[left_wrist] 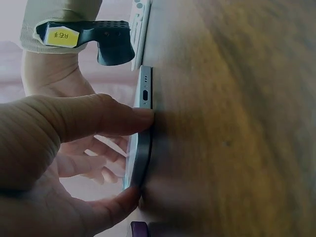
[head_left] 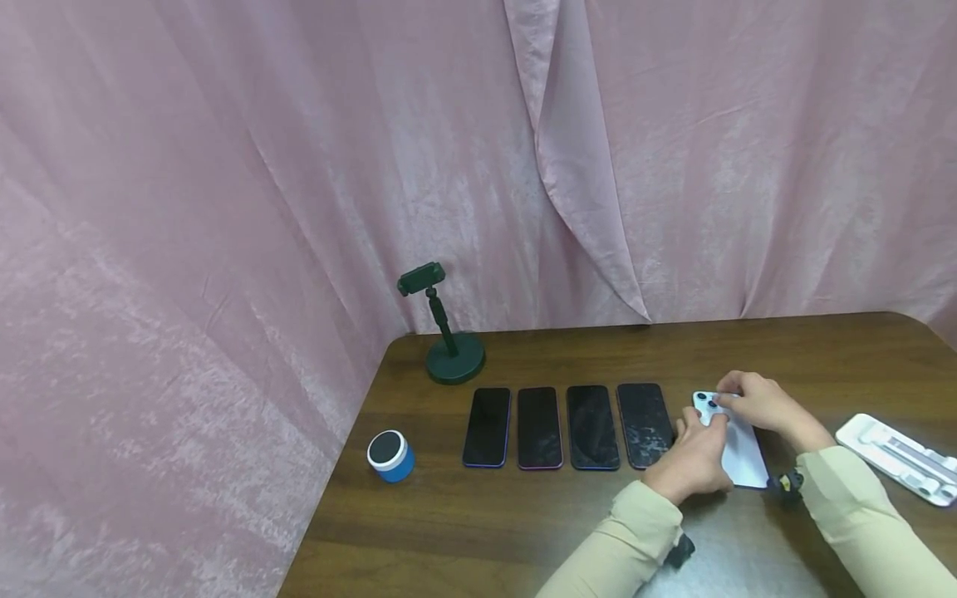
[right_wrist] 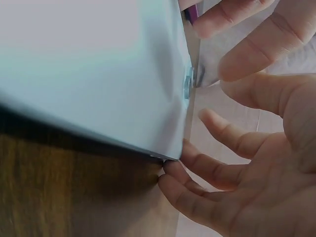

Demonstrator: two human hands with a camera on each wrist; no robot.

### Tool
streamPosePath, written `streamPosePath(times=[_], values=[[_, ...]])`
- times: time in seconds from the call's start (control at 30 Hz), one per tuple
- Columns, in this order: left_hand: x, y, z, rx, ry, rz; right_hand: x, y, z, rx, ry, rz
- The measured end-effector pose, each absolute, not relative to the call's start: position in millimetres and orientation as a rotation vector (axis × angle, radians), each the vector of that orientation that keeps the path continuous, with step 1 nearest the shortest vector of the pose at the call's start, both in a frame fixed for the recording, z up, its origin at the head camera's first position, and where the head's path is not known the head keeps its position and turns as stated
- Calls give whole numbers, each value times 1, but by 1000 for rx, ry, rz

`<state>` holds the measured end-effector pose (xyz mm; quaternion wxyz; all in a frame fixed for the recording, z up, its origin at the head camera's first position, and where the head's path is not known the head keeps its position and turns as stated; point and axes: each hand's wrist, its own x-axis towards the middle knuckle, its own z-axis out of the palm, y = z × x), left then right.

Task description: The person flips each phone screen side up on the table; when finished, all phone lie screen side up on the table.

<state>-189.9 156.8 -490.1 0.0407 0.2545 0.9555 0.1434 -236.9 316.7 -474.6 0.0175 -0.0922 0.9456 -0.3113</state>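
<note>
A pale white-blue phone lies back up on the wooden table, its camera lenses at the far end. My left hand grips it low. In the left wrist view the thumb presses the end edge beside the charging port, and another finger meets the side edge. My right hand is at the far end, over the upper right corner. The right wrist view shows several loosely bent fingers touching the corner edge, while the thumb stands off the phone's surface.
Left of the phone, several dark phones lie screen up in a row. A green stand stands at the back left, with a blue-and-white jar nearer the front. At the right lies a white molded plastic piece.
</note>
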Motion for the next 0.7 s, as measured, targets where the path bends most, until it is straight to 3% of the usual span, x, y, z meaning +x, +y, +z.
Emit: streamPosePath(times=[0.7], values=[[-203, 156, -491, 771, 2857, 548, -220, 323, -461, -313, 2882, -1079]])
